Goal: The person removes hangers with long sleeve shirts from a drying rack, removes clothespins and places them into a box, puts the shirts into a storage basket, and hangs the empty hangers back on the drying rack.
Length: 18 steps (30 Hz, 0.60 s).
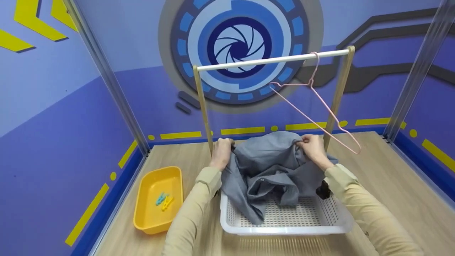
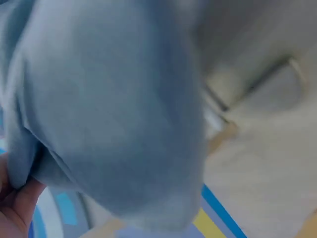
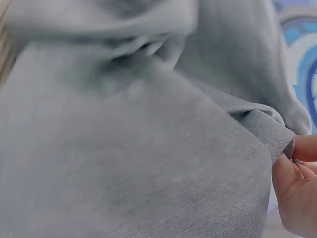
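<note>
Both hands hold up a crumpled grey garment (image 1: 270,153) above a white plastic basket (image 1: 284,230); it looks like a shirt, with a button visible. At its upper left edge the left hand (image 1: 222,153) grips the cloth. The right hand (image 1: 314,148) pinches the upper right edge between thumb and fingers. Lower folds of the garment hang into the basket. In the left wrist view the grey cloth (image 2: 109,109) fills much of the picture, with the left fingertips at the lower left. The right wrist view shows the right thumb and fingers pinching a fold of the cloth (image 3: 148,148).
A pink hanger (image 1: 320,97) hangs from the white rail (image 1: 249,63) of a wooden-legged rack behind the basket. To the left stands a yellow tray (image 1: 142,202) with a blue clothespin (image 1: 161,199) and a yellow clothespin (image 1: 167,203). Printed walls enclose the wooden table.
</note>
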Each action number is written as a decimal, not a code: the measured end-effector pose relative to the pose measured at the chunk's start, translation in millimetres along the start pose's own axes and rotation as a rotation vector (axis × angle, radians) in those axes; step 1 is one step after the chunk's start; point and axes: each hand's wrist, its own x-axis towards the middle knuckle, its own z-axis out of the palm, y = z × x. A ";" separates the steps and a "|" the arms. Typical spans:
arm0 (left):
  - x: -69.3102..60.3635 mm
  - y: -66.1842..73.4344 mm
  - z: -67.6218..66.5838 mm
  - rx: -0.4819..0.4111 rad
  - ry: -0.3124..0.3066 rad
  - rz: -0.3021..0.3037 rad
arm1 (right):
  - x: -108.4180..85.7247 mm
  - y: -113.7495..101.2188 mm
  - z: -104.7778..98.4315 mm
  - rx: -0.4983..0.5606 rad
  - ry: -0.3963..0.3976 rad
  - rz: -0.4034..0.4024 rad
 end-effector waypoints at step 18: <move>15.8 62.9 -30.4 -0.347 0.126 0.061 | -10.0 -61.2 -2.3 0.613 -0.079 0.109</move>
